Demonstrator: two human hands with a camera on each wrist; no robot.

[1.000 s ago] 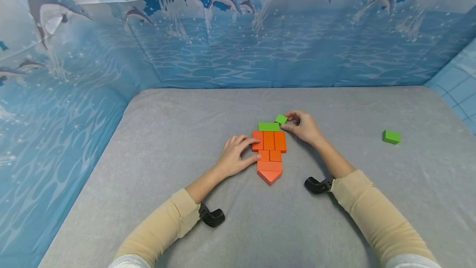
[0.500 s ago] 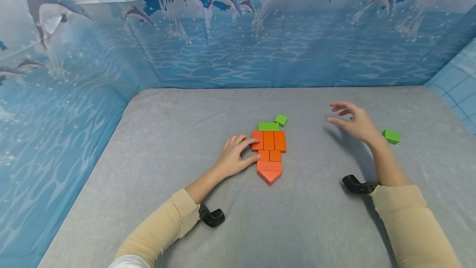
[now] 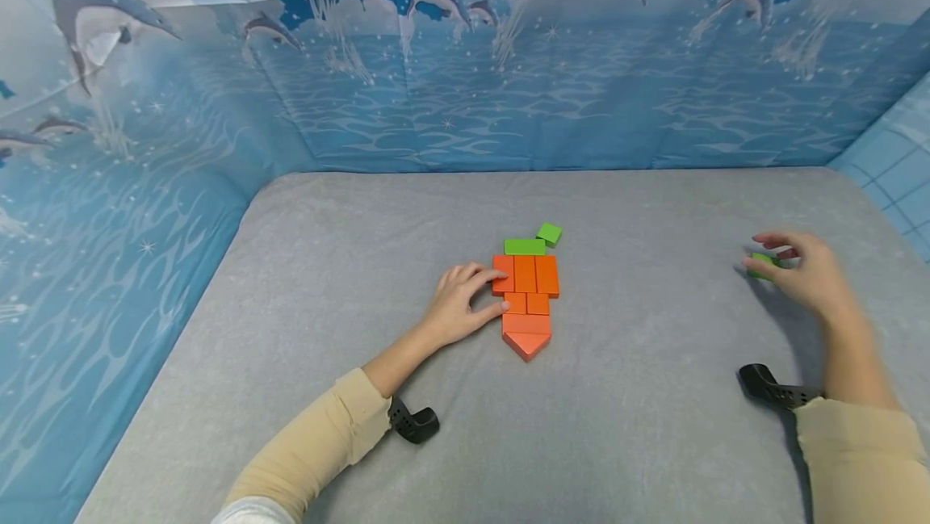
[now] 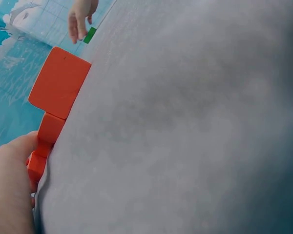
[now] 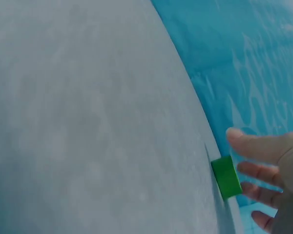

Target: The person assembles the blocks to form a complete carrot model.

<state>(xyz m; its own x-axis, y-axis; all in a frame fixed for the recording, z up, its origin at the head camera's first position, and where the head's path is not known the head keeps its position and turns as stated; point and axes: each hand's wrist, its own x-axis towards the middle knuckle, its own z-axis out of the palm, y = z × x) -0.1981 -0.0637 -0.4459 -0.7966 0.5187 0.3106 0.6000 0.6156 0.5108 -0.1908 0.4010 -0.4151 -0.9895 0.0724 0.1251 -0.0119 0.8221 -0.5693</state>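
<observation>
An arrangement of orange blocks [image 3: 526, 303] lies flat on the grey cloth, with a triangular piece at its near end. My left hand [image 3: 461, 306] rests at its left side, thumb and index finger touching the blocks. In the left wrist view, the thumb [image 4: 24, 146] lies against an orange block [image 4: 51, 127]. A green rectangular block [image 3: 525, 247] adjoins the far end, and a small green block [image 3: 550, 234] sits askew at its right corner. At far right, my right hand [image 3: 806, 270] has thumb and fingers spread around another green block [image 5: 226, 178], the thumb apart from it.
Grey cloth [image 3: 349, 249] covers the table. A blue curtain [image 3: 450, 104] printed with dolphins stands along the back and left edges. Black wrist mounts [image 3: 416, 424] stick out from both forearms above the cloth.
My right hand has let go of the small askew green block and moved right to the far-right green block. My left hand and the orange blocks stay as they were.
</observation>
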